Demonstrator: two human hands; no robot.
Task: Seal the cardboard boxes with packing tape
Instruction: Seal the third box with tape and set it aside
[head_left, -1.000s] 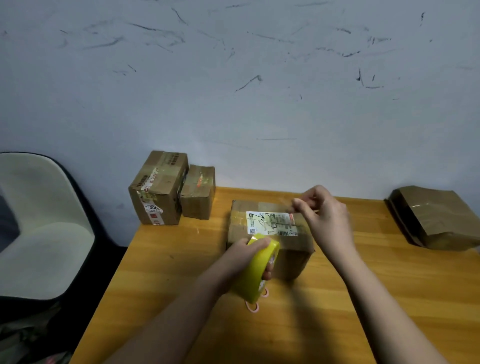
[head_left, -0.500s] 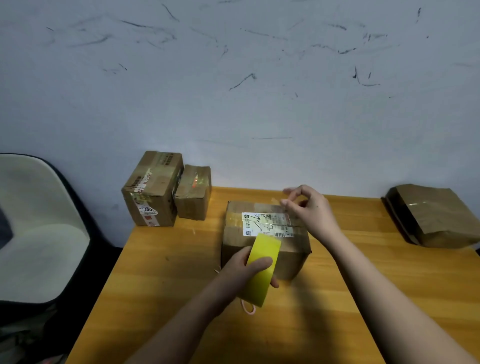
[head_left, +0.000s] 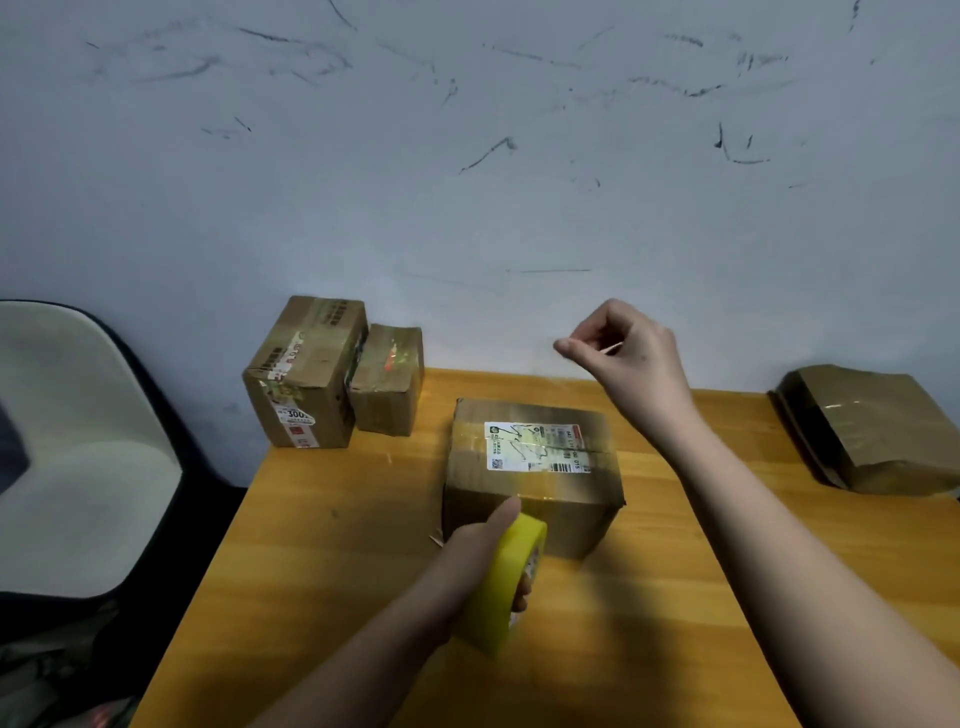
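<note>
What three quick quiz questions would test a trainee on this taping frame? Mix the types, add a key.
1. True or false: the left hand grips the yellow tape roll in front of the labelled box.
2. Multiple choice: the right hand is A) flat on the box top, B) raised above the box's far edge with fingers pinched, C) resting on the table.
3. How many boxes stand together at the table's far left corner?

Key: 1 true. 2 B. 3 two, a taller box and a smaller box side by side.
</note>
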